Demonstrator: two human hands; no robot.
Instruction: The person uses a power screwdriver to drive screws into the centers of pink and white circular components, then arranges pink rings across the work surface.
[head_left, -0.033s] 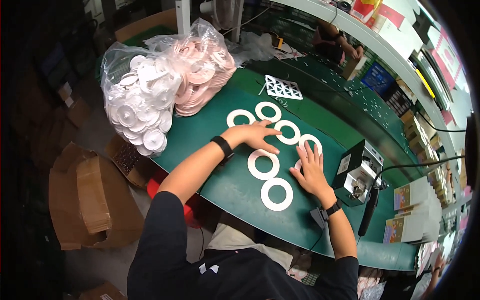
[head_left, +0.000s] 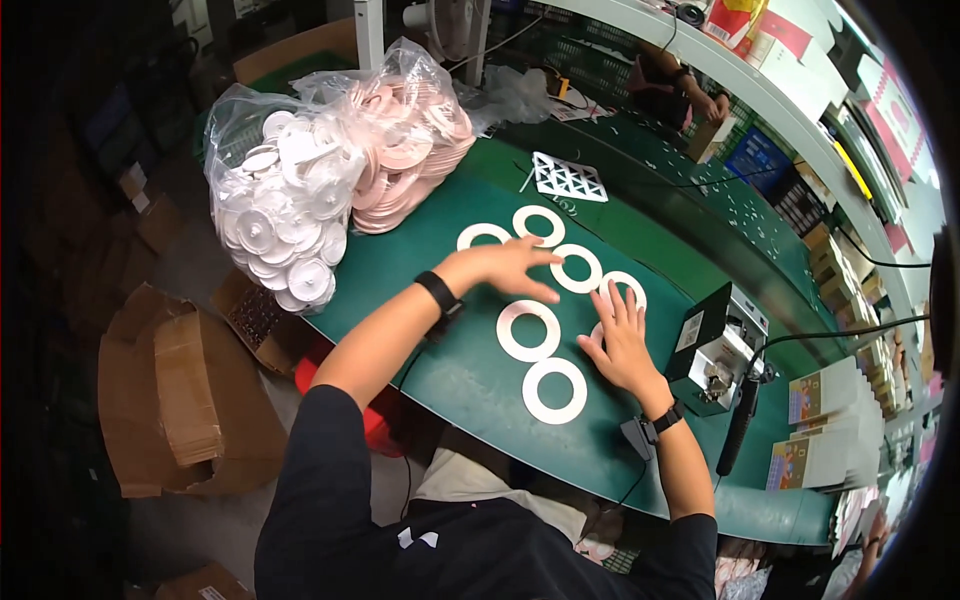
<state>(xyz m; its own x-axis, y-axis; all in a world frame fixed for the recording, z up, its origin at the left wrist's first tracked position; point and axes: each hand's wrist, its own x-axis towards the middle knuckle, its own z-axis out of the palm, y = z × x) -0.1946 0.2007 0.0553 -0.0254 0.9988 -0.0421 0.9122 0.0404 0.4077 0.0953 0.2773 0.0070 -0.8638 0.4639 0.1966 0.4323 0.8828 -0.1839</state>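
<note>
Several flat white rings lie spread on the green table (head_left: 460, 385). My left hand (head_left: 508, 268), fingers apart and holding nothing, reaches over the middle of them. It partly covers the leftmost ring (head_left: 463, 238) and is close to the upper ring (head_left: 519, 226), the middle ring (head_left: 596, 270) and a larger-looking ring (head_left: 503, 331). My right hand (head_left: 627, 350) rests open with fingers spread. Its fingertips overlap the right-hand ring (head_left: 641, 295), and another ring lies mostly hidden under the hand. Nearest me is the front ring (head_left: 529, 391).
Clear bags of white discs (head_left: 285, 215) and pink discs (head_left: 410, 150) stand at the left. A black-and-silver device (head_left: 715, 350) with a black handle (head_left: 740, 425) sits right. Beyond are a white lattice piece (head_left: 568, 178) and another person's hands (head_left: 712, 105). Cardboard boxes (head_left: 190, 400) stand left.
My left wrist and forearm have shifted slightly to the left. My right hand and the rings look the same, apart from a tiny shift of the whole view.
</note>
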